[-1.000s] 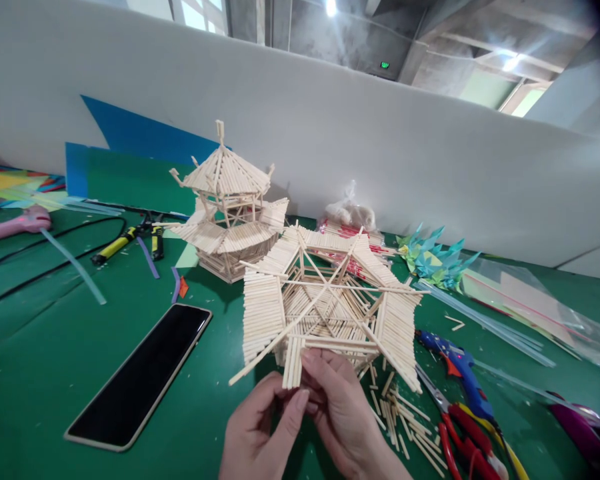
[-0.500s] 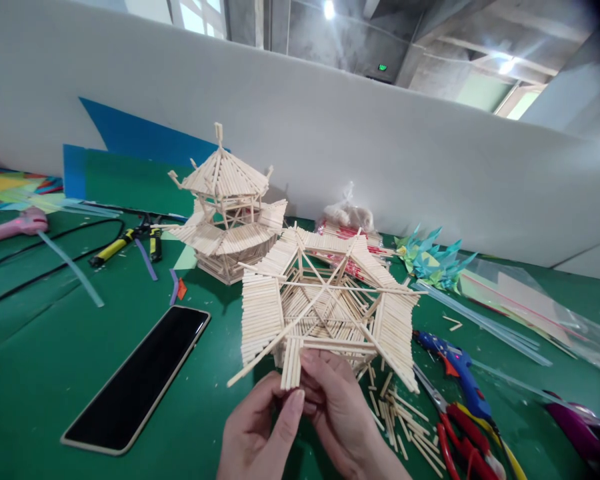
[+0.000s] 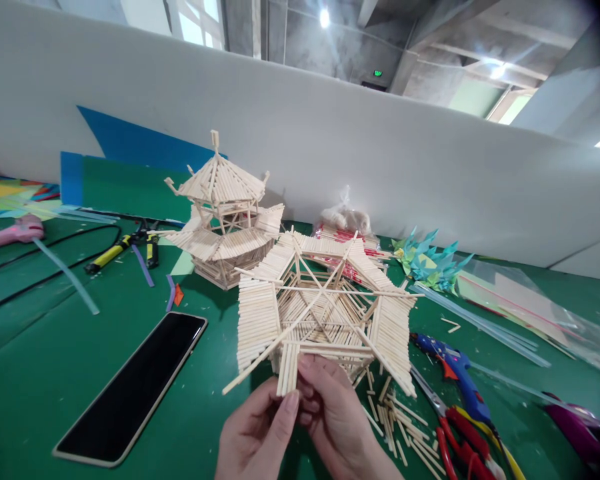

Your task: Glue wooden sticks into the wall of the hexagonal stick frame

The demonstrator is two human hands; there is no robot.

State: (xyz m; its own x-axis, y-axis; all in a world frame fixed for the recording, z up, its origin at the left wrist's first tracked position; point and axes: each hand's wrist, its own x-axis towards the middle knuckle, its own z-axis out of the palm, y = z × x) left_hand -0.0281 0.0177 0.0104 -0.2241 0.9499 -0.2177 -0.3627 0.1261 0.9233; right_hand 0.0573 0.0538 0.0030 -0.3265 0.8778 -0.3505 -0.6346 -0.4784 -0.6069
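A wooden-stick pavilion model (image 3: 260,320) with a six-sided slatted roof stands in front of me, crossed sticks over its open centre. At its front edge a few short wooden sticks (image 3: 288,370) lie side by side, sloping toward me. My left hand (image 3: 260,427) pinches their lower end, thumb on top and the other fingers curled below. My right hand (image 3: 333,407) is closed at their right side, its thumb and forefinger pinched against the outermost stick. The curled fingertips of both hands meet and are partly hidden.
Behind stands a finished-looking stick pagoda (image 3: 225,180). A phone (image 3: 135,387) lies at left, near pliers (image 3: 113,253) and a pink glue gun (image 3: 15,233). At right are loose sticks (image 3: 400,423), scissors (image 3: 445,413), a blue glue gun (image 3: 455,367) and glue sticks (image 3: 480,323).
The view has shifted slightly, so everything sits a little lower and further left. Both hands keep their pinch on the short sticks at the roof's front edge.
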